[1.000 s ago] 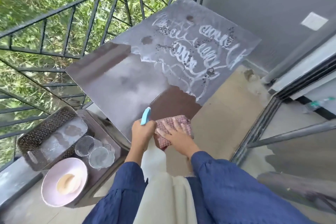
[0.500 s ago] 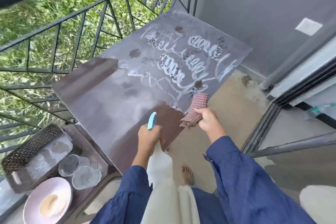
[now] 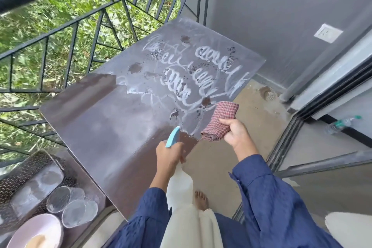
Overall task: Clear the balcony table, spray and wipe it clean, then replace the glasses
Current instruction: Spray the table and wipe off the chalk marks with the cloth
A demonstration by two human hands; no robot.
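Observation:
The brown balcony table (image 3: pixel 104 127) has white foam squiggles and wet spots over its far half; its near half looks wiped and dull. My left hand (image 3: pixel 169 157) grips a spray bottle (image 3: pixel 172 137) with a blue nozzle over the table's near edge. My right hand (image 3: pixel 236 134) holds a folded red checked cloth (image 3: pixel 220 121), lifted at the table's right edge. Two clear glasses (image 3: pixel 69 205) stand on a low surface at the lower left, off the table.
A woven tray (image 3: pixel 30 167) and a pink plate (image 3: pixel 42 229) sit beside the glasses at the lower left. A black railing (image 3: pixel 80 26) runs behind the table. A sliding door track (image 3: pixel 285 141) lies to the right, with a grey wall beyond. My bare foot (image 3: pixel 201 200) is on the floor.
My right hand lifted the cloth off the table's near corner and carried it further along the right edge. The left hand kept the spray bottle near the front edge.

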